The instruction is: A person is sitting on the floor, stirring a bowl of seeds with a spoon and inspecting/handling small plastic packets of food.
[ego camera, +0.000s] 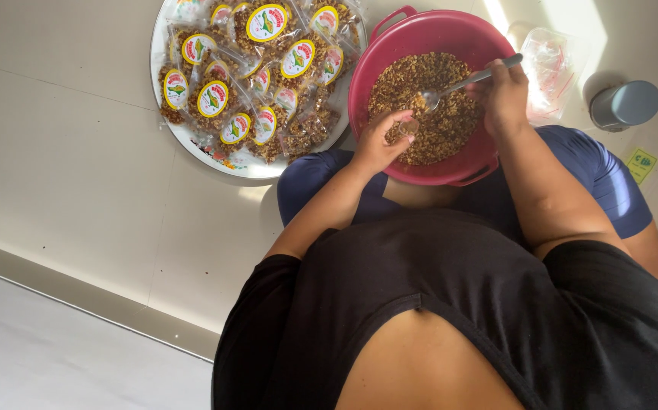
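Note:
A red plastic bowl [387,47] with handles rests in my lap, filled with brown crumbly snack mix [450,129]. My right hand [505,93] grips a metal spoon [458,85] whose bowl lies in the mix near the middle. My left hand [384,140] reaches into the bowl at its near left side, fingers curled around a small clear bag that is partly hidden, close to the spoon's tip.
A round white tray [192,140] at the left holds several filled clear bags with yellow oval labels [213,98]. Empty clear bags [549,68] lie right of the bowl. A grey cup [626,104] and a small yellow-green sticker [641,163] lie on the pale tiled floor.

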